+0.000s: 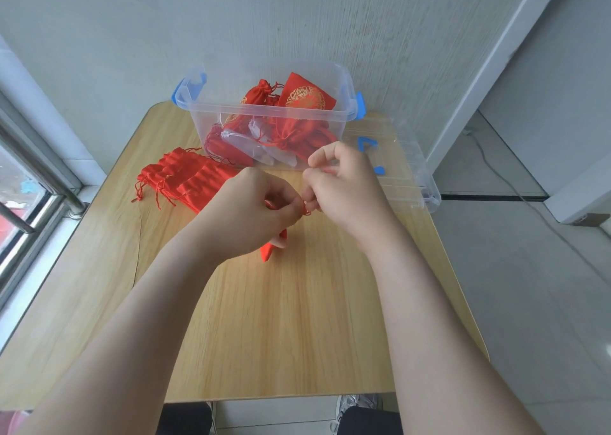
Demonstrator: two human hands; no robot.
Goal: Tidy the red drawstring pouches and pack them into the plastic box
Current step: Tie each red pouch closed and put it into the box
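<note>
My left hand [256, 209] grips the neck of a red drawstring pouch [271, 249] above the middle of the wooden table [264, 319]; only the pouch's lower tip shows below my palm. My right hand [344, 183] pinches that pouch's red string [306, 210] just to the right. A stack of flat red pouches [185, 176] lies at the left, strings trailing toward the window. The clear plastic box [264, 112] with blue latches stands at the table's far edge, holding several red pouches and one with a gold emblem [305, 95].
The box's clear lid [403, 166] with blue clips lies flat to the right of the box, overhanging the table's right edge. A window frame [29, 183] runs along the left. White wall stands behind the box. A cable [515, 183] trails on the floor at right.
</note>
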